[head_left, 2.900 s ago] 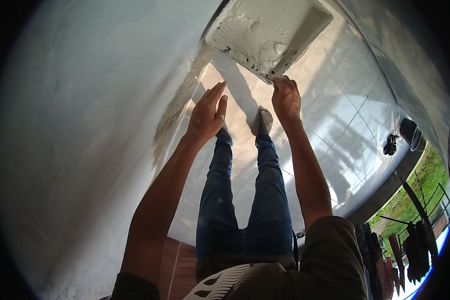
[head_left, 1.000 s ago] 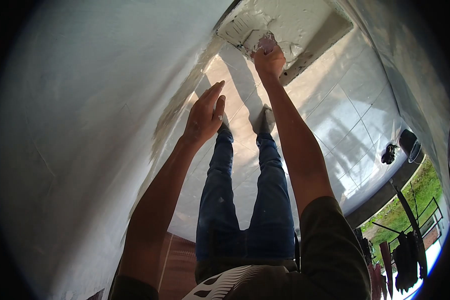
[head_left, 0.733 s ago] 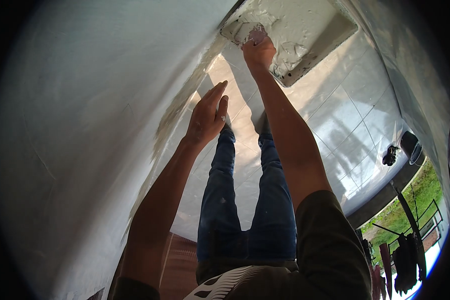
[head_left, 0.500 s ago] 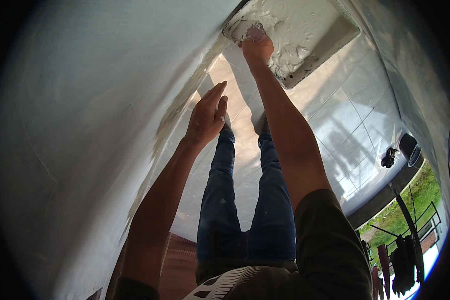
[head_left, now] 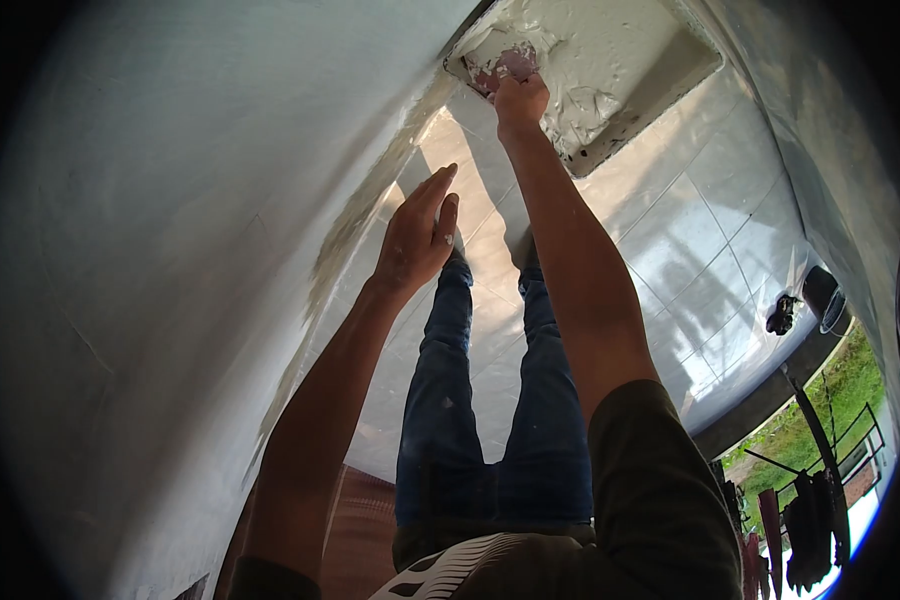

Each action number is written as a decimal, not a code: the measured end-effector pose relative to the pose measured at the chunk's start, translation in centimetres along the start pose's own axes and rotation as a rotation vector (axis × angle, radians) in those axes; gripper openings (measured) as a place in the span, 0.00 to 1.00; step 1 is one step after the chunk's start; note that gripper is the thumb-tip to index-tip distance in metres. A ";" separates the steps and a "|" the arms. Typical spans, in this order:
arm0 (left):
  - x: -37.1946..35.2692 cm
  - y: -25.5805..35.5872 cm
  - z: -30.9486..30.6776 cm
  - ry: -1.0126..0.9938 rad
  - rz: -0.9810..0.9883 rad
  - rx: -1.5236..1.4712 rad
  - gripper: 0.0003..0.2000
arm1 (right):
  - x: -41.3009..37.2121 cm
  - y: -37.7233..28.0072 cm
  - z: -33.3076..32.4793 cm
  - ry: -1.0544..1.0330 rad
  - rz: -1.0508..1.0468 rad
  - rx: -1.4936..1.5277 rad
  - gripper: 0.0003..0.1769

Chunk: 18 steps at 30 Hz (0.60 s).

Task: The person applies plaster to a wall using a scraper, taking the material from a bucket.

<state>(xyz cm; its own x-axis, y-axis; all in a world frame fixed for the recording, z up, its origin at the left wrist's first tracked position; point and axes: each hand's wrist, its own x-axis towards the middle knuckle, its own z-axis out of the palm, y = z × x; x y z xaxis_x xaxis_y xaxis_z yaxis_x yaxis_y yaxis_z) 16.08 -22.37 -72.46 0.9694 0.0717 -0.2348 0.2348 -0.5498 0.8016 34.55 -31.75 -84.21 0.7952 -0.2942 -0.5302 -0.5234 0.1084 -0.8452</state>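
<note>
At the top of the view, my right hand (head_left: 520,100) is closed around a pinkish, smeared putty scraper (head_left: 516,62). The scraper lies in the corner of a shallow tub (head_left: 610,160), against off-white putty (head_left: 610,50) that is thick and ridged. Part of the scraper is hidden by my fingers and the putty. Lower and to the left, my left hand (head_left: 419,228) hangs in the air with its fingers stretched out and holds nothing. A small white smear shows on its thumb.
A pale wall (head_left: 170,250) rises close on my left, with a rough strip along its base. Light floor tiles (head_left: 690,240) lie under the tub and around my legs (head_left: 450,400). A dark bucket (head_left: 822,292) and a small black object (head_left: 782,315) stand at the right.
My right hand has tilted slightly at the tub's corner, and more of the scraper's pinkish face shows. My left hand has hardly moved.
</note>
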 end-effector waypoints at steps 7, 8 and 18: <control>-0.2 0.3 -0.3 -0.004 -0.030 -0.021 0.19 | 3.3 -1.1 0.1 0.065 -0.028 0.161 0.13; -0.3 0.2 -0.3 -0.002 -0.029 -0.019 0.19 | 3.5 -1.9 0.2 0.063 -0.029 0.162 0.13; 0.7 3.4 -1.8 0.039 0.033 0.020 0.20 | 2.7 -13.0 -4.2 -0.162 -0.279 0.698 0.14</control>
<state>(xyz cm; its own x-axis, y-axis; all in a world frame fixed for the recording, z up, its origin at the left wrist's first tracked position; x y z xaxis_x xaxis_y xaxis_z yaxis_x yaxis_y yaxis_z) 17.65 -22.69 -68.87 0.9787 0.0853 -0.1865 0.2015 -0.5689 0.7973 42.23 -37.97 -74.36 0.9327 -0.2614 -0.2485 -0.0247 0.6409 -0.7672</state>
